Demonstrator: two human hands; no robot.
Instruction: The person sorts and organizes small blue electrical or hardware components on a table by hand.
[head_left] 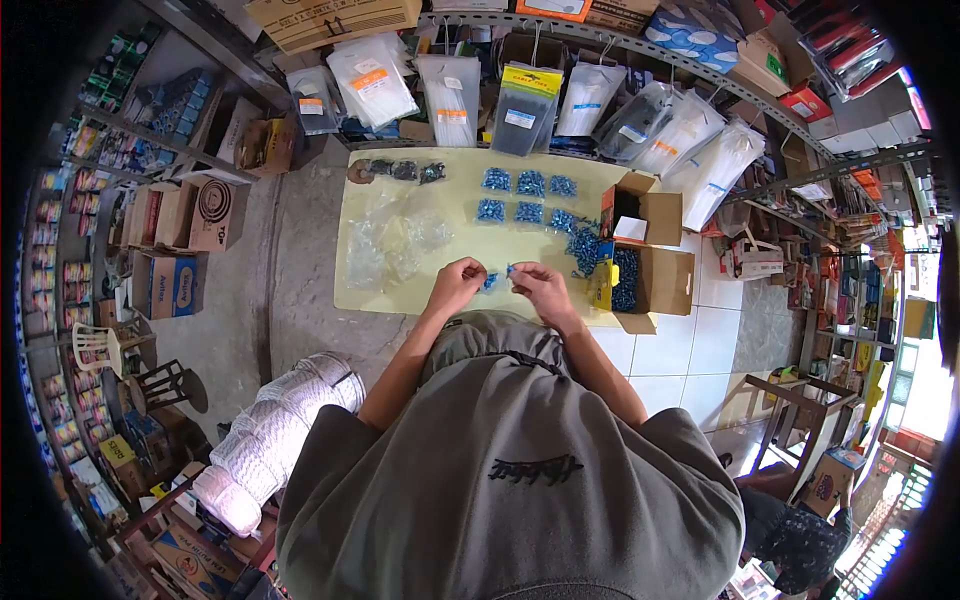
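My left hand [460,284] is closed in a pinch at the edge of a small clear bag [489,282] with blue pieces in it, just above the pale yellow table [470,215]. The fingertips of my right hand [543,288] pinch a small blue screw-like piece [510,269] beside that bag. To the right lies a loose pile of blue screw-like pieces [583,250]. An open cardboard box [668,281] next to it holds many more. Filled bags [530,184] of blue pieces lie in two rows beyond my hands.
Empty clear bags [400,240] are spread on the table's left side. Dark filled packets [404,170] and a brown tape roll [359,171] sit at its far left corner. A second open box [655,212] stands right. Cable-tie packs [527,110] hang beyond; a rope bundle [285,430] stands behind left.
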